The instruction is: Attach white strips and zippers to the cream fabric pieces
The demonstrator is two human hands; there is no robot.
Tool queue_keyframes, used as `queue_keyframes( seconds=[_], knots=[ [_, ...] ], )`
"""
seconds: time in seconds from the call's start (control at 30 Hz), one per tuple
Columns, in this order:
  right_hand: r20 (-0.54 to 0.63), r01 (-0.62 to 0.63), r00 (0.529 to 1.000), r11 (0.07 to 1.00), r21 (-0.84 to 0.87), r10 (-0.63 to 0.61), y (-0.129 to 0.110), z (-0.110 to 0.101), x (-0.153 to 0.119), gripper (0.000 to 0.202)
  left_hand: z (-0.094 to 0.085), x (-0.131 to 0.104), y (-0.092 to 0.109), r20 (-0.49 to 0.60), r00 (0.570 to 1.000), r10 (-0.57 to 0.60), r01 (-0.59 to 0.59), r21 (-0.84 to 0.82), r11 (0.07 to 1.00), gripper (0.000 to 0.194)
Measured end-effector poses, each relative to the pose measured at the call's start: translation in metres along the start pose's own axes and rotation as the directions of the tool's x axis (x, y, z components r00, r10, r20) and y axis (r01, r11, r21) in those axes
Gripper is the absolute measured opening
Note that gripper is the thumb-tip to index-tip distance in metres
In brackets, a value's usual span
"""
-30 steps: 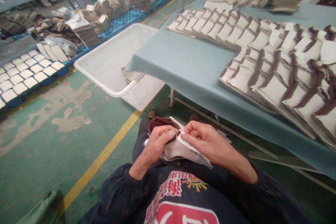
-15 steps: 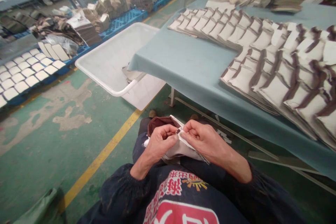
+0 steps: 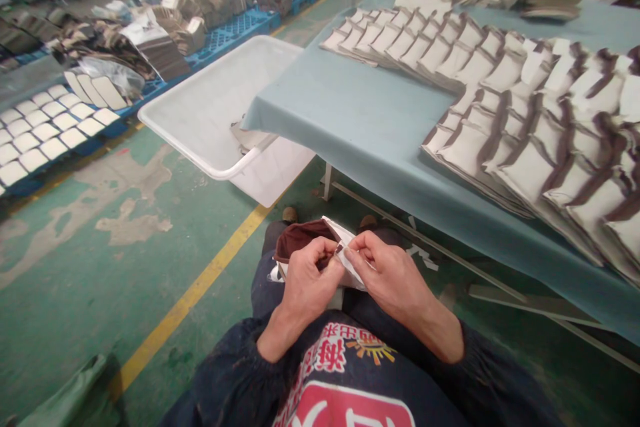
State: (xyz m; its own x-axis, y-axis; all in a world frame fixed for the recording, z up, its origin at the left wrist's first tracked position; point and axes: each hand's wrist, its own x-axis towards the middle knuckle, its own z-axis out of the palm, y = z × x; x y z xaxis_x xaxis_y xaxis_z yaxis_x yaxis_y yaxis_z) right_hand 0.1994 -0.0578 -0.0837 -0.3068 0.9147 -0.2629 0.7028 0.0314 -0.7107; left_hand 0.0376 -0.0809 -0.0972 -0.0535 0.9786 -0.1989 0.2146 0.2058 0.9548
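Over my lap lies a sewn fabric piece (image 3: 303, 238), dark brown on one face and off-white along its edge. My left hand (image 3: 313, 280) pinches its edge between thumb and fingers, beside a small dark patch. Close against it, my right hand (image 3: 387, 273) pinches the same white edge from the other side. The fingertips of both hands almost meet. Most of the piece's lower part is hidden behind my hands, and whether a small tool sits between the fingers cannot be made out.
A table with a blue-green cover (image 3: 350, 107) bears overlapping rows of beige-and-brown fabric pieces (image 3: 525, 140). Under its left corner stands a white plastic tub (image 3: 200, 113) with some fabric inside. Blue pallets (image 3: 235, 33) with stacked goods line the left. A green bag (image 3: 75, 400) lies lower left.
Both hands keep their pinch on the fabric. My left wrist has turned in slightly, and more of the brown face shows while less pale fabric shows below the hands.
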Motion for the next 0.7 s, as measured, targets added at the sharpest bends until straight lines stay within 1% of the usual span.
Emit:
queue_keyframes(
  seconds=[0.1, 0.17, 0.23, 0.33, 0.4, 0.47, 0.53, 0.57, 0.6, 0.7],
  knots=[
    [-0.059, -0.043, 0.998, 0.991, -0.124, 0.036, -0.002, 0.003, -0.002, 0.022, 0.002, -0.002, -0.003, -0.032, 0.998, 0.049, -0.044, 0.128, 0.991, 0.008],
    [-0.054, -0.049, 0.998, 0.993, -0.11, 0.043, -0.002, 0.004, -0.003, 0.022, 0.002, -0.003, -0.005, -0.028, 0.997, 0.076, -0.069, 0.181, 0.981, 0.008],
    [-0.027, -0.039, 0.999, 0.999, -0.028, 0.038, 0.001, 0.004, -0.002, 0.022, 0.002, -0.004, -0.006, -0.004, 0.996, 0.091, -0.088, 0.199, 0.976, 0.008],
    [-0.011, -0.004, 1.0, 0.995, 0.097, 0.006, 0.007, 0.006, 0.0, 0.019, 0.004, -0.006, -0.005, 0.021, 0.993, 0.112, -0.114, 0.182, 0.977, 0.008],
    [0.008, 0.002, 1.0, 0.969, 0.248, -0.005, 0.011, 0.01, 0.001, 0.021, 0.006, -0.007, -0.004, 0.01, 0.992, 0.128, -0.128, 0.15, 0.98, 0.009],
    [0.068, -0.032, 0.998, 0.886, 0.462, 0.0, 0.014, 0.018, 0.0, 0.027, 0.007, -0.008, -0.004, -0.01, 0.991, 0.13, -0.128, 0.111, 0.986, 0.011],
    [0.115, -0.081, 0.993, 0.782, 0.618, 0.011, 0.014, 0.027, -0.002, 0.033, 0.007, -0.008, -0.004, -0.004, 0.992, 0.122, -0.122, 0.065, 0.99, 0.011],
    [0.113, -0.088, 0.993, 0.751, 0.654, 0.019, 0.013, 0.032, -0.004, 0.034, 0.007, -0.007, -0.005, 0.009, 0.993, 0.118, -0.118, 0.04, 0.992, 0.011],
    [0.093, -0.083, 0.995, 0.742, 0.666, 0.028, 0.012, 0.036, -0.006, 0.035, 0.007, -0.007, -0.007, 0.026, 0.993, 0.114, -0.115, 0.015, 0.993, 0.011],
    [-0.004, -0.039, 0.999, 0.777, 0.628, 0.052, 0.008, 0.046, -0.009, 0.035, 0.005, -0.004, -0.012, 0.052, 0.992, 0.116, -0.113, -0.066, 0.991, 0.011]
  ],
)
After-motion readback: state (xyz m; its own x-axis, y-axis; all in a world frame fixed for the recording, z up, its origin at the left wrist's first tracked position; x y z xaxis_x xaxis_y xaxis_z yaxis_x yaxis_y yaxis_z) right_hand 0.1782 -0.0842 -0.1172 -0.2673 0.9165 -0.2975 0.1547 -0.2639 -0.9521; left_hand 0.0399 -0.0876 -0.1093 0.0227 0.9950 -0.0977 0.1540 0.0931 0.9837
